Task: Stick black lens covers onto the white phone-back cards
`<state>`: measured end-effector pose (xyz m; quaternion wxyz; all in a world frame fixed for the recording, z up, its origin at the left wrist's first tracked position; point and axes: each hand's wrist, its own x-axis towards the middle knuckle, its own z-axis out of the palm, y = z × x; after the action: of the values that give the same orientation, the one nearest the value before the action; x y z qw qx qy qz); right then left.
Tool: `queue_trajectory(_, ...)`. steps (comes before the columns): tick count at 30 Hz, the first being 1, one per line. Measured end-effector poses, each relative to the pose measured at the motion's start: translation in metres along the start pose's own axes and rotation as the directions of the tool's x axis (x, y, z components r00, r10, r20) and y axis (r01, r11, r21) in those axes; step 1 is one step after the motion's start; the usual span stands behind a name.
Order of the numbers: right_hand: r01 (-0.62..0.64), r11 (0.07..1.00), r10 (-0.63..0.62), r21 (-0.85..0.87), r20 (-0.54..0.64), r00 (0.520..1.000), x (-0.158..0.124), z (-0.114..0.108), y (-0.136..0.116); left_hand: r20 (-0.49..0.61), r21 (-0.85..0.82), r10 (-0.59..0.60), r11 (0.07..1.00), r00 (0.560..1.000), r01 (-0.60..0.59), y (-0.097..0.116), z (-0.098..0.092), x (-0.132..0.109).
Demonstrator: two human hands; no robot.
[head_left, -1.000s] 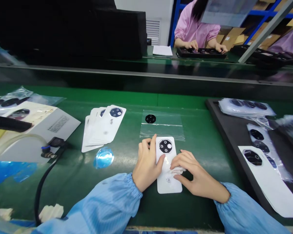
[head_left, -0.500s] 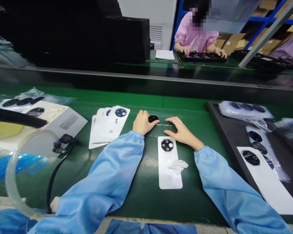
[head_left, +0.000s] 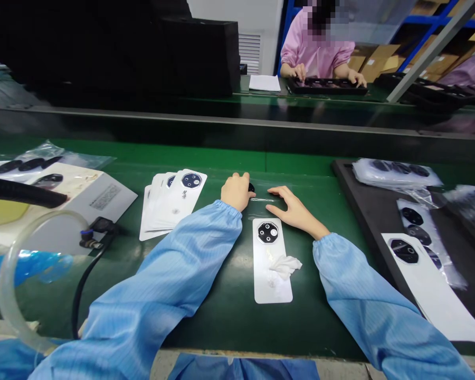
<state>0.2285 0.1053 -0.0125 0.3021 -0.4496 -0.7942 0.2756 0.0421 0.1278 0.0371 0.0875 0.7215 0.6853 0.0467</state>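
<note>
My left hand [head_left: 235, 192] rests with curled fingers on a small black octagonal camera lens cover [head_left: 252, 187], which it mostly hides. My right hand [head_left: 293, 207] lies open on a clear plastic bag [head_left: 263, 199], holding nothing, its fingers spread. Nearer to me, between my forearms, lies a white backing card [head_left: 272, 285] carrying a black octagonal lens piece [head_left: 267, 232]. A crumpled white wipe [head_left: 285, 266] sits on that card. To the left of my left hand is a fanned stack of similar white cards [head_left: 170, 206].
A black tray [head_left: 354, 182] on the green conveyor belt [head_left: 229, 327] holds bagged lens pieces and a card at right. At left are a printed sheet, a black hose and a clear tube. A co-worker's hands work at a black tray [head_left: 326, 87] beyond the belt.
My left hand has moved further over the black lens cover and now hides most of it. My right hand barely shifted. The view has tilted slightly.
</note>
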Motion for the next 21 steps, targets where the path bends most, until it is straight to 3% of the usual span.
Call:
queue_trajectory(6,0.002,0.999,-0.001,0.043,-0.024,1.0,0.001,0.0,0.002,-0.074,-0.018,0.038,0.999,0.997,-0.039,0.006,0.006,-0.009)
queue_trajectory(12,0.006,0.994,0.001,0.108,-0.068,0.998,0.003,0.003,0.007,-0.256,-0.237,0.07,0.962,0.964,-0.133,-0.023,0.016,-0.013)
queue_trajectory(16,0.054,0.986,-0.029,0.158,-0.159,0.987,0.0,0.001,0.005,-0.288,-0.452,0.196,0.836,0.938,-0.313,-0.041,0.018,-0.028)
queue_trajectory(19,0.102,0.981,-0.067,0.165,-0.206,0.976,-0.012,-0.01,-0.005,-0.272,-0.537,0.36,0.713,0.892,-0.452,-0.039,0.021,-0.052)
queue_trajectory(21,0.111,0.982,-0.085,0.153,-0.164,0.983,-0.026,-0.019,-0.014,-0.258,-0.56,0.445,0.655,0.858,-0.508,-0.032,0.025,-0.068)
